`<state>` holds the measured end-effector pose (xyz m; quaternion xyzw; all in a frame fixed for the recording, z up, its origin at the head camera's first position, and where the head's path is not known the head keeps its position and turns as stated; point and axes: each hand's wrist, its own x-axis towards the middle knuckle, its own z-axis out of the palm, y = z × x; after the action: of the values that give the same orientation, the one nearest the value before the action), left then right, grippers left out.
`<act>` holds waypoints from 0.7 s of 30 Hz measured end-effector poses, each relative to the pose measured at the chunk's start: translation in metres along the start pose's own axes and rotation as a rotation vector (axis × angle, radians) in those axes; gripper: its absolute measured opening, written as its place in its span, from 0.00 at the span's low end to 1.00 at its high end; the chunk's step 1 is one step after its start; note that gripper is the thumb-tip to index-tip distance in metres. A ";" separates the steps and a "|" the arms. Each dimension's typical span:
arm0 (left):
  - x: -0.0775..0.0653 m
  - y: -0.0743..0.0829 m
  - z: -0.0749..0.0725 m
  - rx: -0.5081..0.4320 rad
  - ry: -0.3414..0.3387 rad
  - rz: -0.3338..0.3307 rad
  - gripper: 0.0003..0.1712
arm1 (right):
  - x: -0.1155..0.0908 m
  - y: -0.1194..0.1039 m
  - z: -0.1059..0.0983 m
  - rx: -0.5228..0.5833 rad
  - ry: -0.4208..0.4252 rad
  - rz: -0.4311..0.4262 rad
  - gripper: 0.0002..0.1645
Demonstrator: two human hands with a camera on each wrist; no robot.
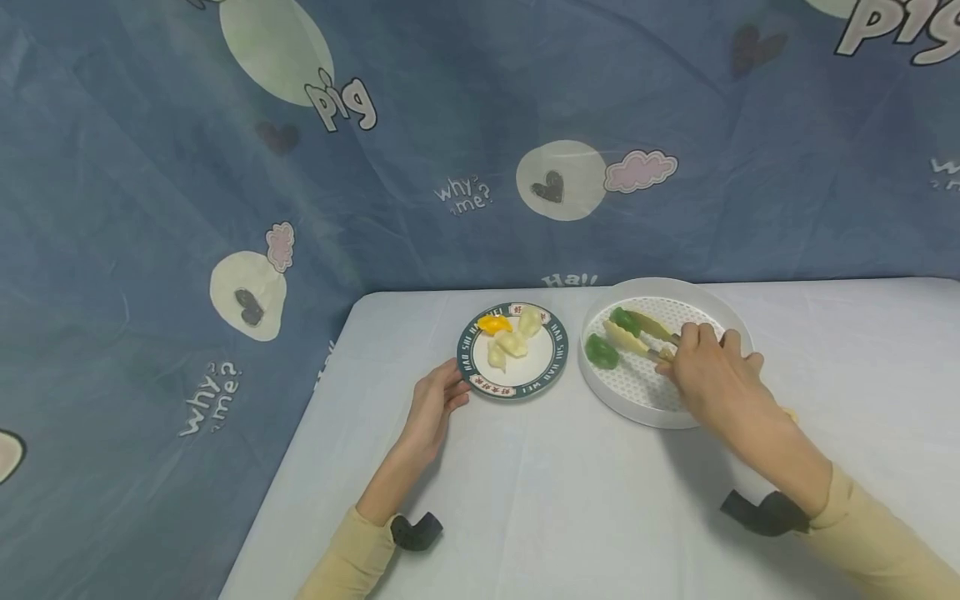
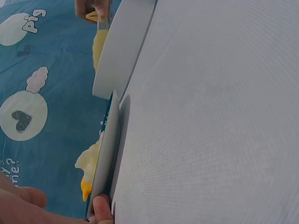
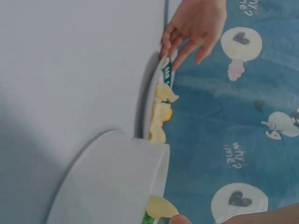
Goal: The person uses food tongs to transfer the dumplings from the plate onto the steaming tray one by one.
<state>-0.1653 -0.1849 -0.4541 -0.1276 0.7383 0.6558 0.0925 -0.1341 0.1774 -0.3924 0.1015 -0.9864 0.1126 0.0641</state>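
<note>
Nearest the head camera, the right sleeve (image 1: 885,525) is lying to the near right of the tray, and the left sleeve (image 1: 352,554) to its near left. Behind the tray, a blue cloth (image 1: 450,225) is hanging, printed with hearts and lettering. A white table (image 1: 562,500) is spreading beneath and around the tray. The round white tray (image 1: 630,409) itself is showing a dimpled floor. Just left of the tray, a green-rimmed plate (image 1: 536,363) is sitting flat on the table.

The right hand (image 1: 712,371) is covering the tray's right side, its fingers curling round the tongs (image 1: 627,339). The left hand (image 1: 433,408) is resting beyond the plate, left of the tray, its fingers lying fairly straight and touching the plate's left rim.

Inside the tray's left half, a green dumpling (image 1: 622,318) is lying between the tong tips; whether they are squeezing it, one cannot tell. It is lying left of the right fingers and slightly farther off, along the tongs' long axis; its own axis is partly hidden. The right hand is being the nearer one. Another green dumpling (image 1: 602,352) is lying nearer the tray's left wall. Left of the tray, three pale dumplings (image 1: 512,343) and an orange dumpling (image 1: 494,325) are sharing the plate.
</note>
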 end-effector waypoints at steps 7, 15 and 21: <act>0.001 0.000 0.000 -0.001 0.002 -0.003 0.36 | 0.000 0.002 0.005 0.016 -0.046 0.015 0.26; 0.002 0.000 -0.001 0.001 0.000 0.002 0.36 | 0.001 0.002 0.009 0.012 -0.037 0.007 0.26; 0.002 0.000 -0.001 -0.003 -0.001 0.000 0.37 | 0.000 0.001 0.012 0.006 -0.024 0.008 0.27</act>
<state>-0.1670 -0.1857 -0.4544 -0.1274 0.7373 0.6569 0.0928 -0.1359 0.1760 -0.4038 0.0989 -0.9871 0.1147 0.0516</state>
